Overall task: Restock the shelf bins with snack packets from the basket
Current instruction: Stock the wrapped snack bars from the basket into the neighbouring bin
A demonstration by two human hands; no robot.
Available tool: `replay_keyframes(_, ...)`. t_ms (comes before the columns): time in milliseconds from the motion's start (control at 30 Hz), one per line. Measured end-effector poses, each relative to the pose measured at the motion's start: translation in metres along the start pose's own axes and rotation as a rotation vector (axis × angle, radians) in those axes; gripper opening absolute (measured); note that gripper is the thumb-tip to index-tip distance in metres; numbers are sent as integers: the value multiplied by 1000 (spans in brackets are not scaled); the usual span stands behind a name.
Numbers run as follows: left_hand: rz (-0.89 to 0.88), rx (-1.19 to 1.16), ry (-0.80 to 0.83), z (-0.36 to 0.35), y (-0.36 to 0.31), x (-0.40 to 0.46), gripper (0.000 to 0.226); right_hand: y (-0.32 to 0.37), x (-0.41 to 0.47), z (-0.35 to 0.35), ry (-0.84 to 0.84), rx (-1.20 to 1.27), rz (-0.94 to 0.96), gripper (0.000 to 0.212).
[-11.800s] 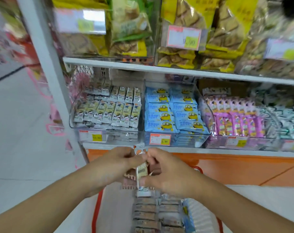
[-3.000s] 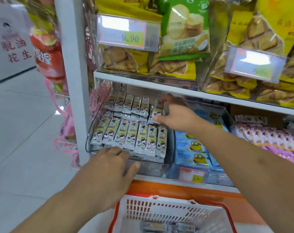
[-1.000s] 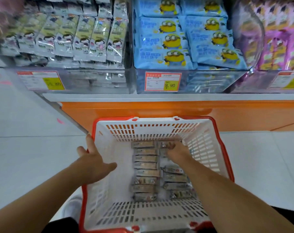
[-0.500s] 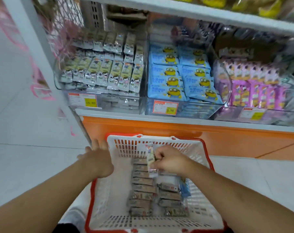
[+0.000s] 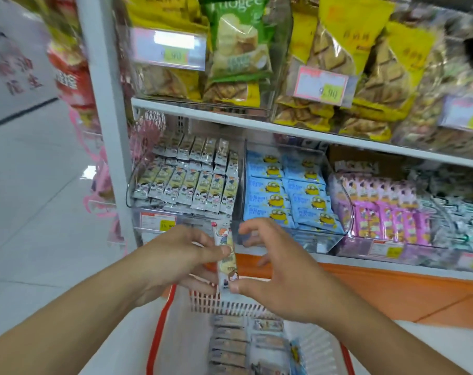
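Note:
A slim cartoon-printed snack packet [image 5: 225,255] stands upright between my hands, above the white basket with a red rim [image 5: 159,320]. My left hand [image 5: 175,255] pinches the packet's middle with thumb and fingers. My right hand [image 5: 278,272] holds its lower end with the thumb, the other fingers spread loosely behind it. Several more packets [image 5: 230,345] lie in rows in the basket. Just above my hands is the clear shelf bin [image 5: 154,217] filled with matching packets.
A clear bin of blue minion packets [image 5: 289,196] sits right of the target bin, then a bin of pink packets [image 5: 384,209]. Large yellow and green snack bags [image 5: 238,50] fill the upper shelf. A white shelf post [image 5: 105,104] stands left; an orange base panel [image 5: 392,293] runs below.
My right hand has lifted a packet out of the basket up to shelf height. My left hand left the basket rim and now pinches the packet too. The view tilted upward.

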State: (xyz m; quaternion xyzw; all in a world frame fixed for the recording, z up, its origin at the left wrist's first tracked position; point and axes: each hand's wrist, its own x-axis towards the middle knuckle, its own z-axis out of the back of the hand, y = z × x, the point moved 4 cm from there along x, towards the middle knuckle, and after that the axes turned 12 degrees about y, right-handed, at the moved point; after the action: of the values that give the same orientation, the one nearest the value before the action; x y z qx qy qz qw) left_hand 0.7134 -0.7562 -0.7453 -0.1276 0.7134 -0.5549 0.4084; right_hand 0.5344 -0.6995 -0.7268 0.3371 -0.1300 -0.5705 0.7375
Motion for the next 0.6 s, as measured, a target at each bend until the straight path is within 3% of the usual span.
replay_keyframes(100,-11,-22,-3,3,-3,-1,43,6,8,0,28,-96,96,84)
replay_keyframes(600,-110,-8,-87,32,-14,26,24,-3,50,2,-76,-76,116,85)
